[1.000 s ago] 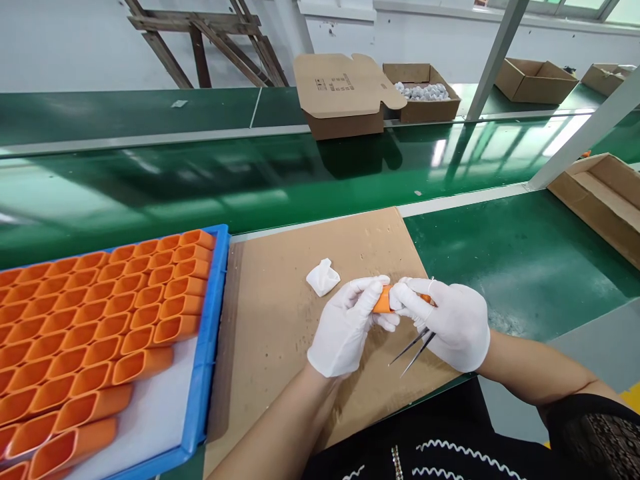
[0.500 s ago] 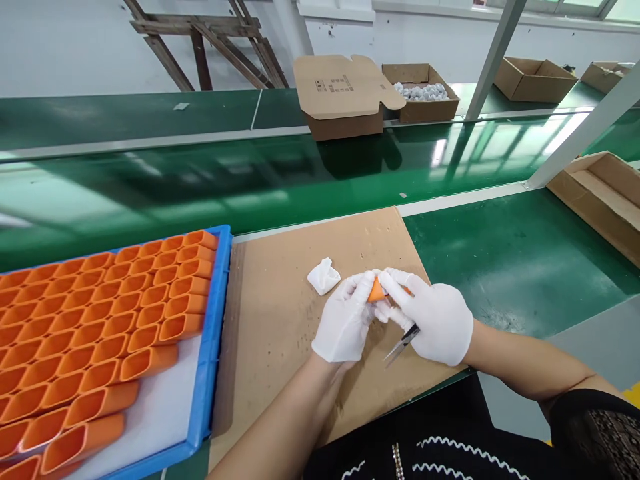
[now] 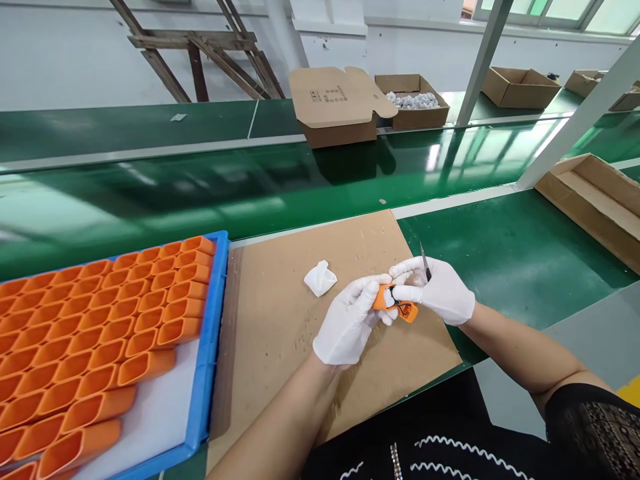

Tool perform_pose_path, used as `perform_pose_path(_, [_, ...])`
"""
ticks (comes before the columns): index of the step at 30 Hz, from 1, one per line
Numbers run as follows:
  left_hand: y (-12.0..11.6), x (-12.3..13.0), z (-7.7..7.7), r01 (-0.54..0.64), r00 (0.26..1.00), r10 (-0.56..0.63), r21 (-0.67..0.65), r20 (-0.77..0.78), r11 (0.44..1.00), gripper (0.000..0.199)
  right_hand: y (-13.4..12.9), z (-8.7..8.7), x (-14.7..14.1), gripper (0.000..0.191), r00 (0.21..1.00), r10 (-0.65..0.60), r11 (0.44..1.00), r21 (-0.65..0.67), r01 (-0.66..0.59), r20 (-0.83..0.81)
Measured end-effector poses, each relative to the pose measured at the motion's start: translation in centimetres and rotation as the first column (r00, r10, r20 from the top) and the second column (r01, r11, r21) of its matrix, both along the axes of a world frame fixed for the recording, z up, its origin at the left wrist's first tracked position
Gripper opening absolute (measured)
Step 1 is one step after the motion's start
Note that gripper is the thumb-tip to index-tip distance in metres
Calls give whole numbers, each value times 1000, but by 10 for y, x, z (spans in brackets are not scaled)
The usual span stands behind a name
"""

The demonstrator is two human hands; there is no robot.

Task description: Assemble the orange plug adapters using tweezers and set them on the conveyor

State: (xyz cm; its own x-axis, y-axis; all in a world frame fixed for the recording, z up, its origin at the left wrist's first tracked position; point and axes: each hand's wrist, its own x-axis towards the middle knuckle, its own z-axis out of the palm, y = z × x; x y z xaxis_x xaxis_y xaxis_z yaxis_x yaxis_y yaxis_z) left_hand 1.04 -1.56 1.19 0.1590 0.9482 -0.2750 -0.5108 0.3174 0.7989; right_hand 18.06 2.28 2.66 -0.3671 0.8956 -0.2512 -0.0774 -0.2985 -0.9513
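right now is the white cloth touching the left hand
Apart. The head view shows bare cardboard between the cloth and the left hand, which grips the orange part along with the right hand.

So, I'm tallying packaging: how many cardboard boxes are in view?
6: flap-open box and box of white parts across the belt, three far right, one near right. More may lie out of frame.

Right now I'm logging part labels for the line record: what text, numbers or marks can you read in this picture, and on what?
Nothing can be read.
Cardboard box flap: dark printed lines, too small and blurred to make out.
Orange part in the hands, orange housings, blue tray: no markings visible.
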Motion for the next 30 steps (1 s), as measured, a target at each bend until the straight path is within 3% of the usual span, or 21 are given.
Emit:
perform_pose_path(9, [-2,9,-7,-61,997,60,-12,-48,998,51,1,-14,-5,34,997,-52,997,66,48,54])
perform_pose_path(12, [0,9,-7,-79,997,80,-49,12,996,51,5,-14,-6,39,994,-108,990,91,106,14])
perform_pose_path(14, [1,8,-6,-87,993,93,-78,79,993,49,4,-10,-4,40,982,-187,963,199,180,18])
perform_pose_path(16, [3,6,-5,-76,985,91,-108,143,991,44,1,-5,-1,38,964,-253,888,414,198,80])
perform_pose_path(18, [4,2,-4,-57,973,89,-151,213,987,36,-2,-1,3,36,949,-285,769,622,144,133])
perform_pose_path(20, [6,-1,-1,-42,953,103,-213,286,976,25,-4,1,6,36,938,-325,666,733,135,122])
perform_pose_path(24, [8,-6,4,2,922,105,-277,374,961,16,-1,1,8,44,928,-365,620,763,185,71])
perform_pose_path(26, [9,-6,5,41,932,64,-279,356,959,20,1,1,8,42,939,-323,577,811,96,119])
perform_pose_path(30, [8,-3,2,100,957,-16,-277,290,956,31,-4,3,10,46,933,-83,470,839,-272,349])
